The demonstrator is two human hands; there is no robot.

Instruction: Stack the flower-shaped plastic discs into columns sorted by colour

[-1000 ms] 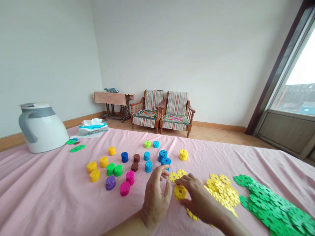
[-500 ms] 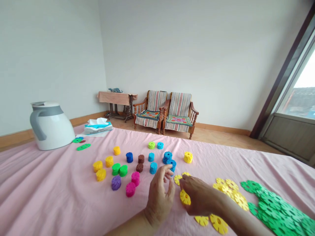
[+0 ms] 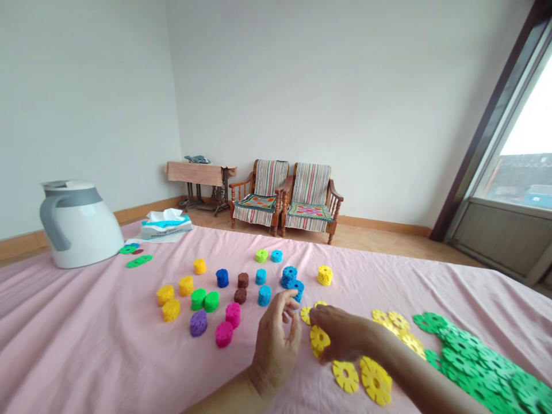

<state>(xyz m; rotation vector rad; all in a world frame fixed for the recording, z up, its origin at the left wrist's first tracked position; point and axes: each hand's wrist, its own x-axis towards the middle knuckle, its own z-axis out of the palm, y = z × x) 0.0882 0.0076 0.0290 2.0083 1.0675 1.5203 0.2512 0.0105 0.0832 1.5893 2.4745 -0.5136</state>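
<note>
My left hand (image 3: pixel 276 339) hovers over the cloth with its fingers curled and the thumb apart; nothing shows in it. Just beyond its fingertips stands a blue stack of notched discs (image 3: pixel 296 289). My right hand (image 3: pixel 345 333) bends down over flat yellow notched discs, its fingertips hidden beneath it. A thick yellow stack (image 3: pixel 319 338) lies slanted between its fingers and thumb; whether they grip it is not visible. Beside the fingertips is a yellow disc (image 3: pixel 305 314). Closer to me are two more yellow discs, one (image 3: pixel 345 376) left of the other (image 3: pixel 376 382).
Green discs (image 3: pixel 478 362) are heaped at the right, beside loose yellow discs (image 3: pixel 399 321). Several small coloured stacks, such as a pink one (image 3: pixel 224 334), stand left of centre on the pink cloth (image 3: pixel 107 345). A white jug (image 3: pixel 81 230) and tissue box (image 3: pixel 166 229) stand far left.
The view has turned slightly, so most things sit a little further left. Both hands stay near the same yellow discs; the lower yellow discs appear slightly higher in view.
</note>
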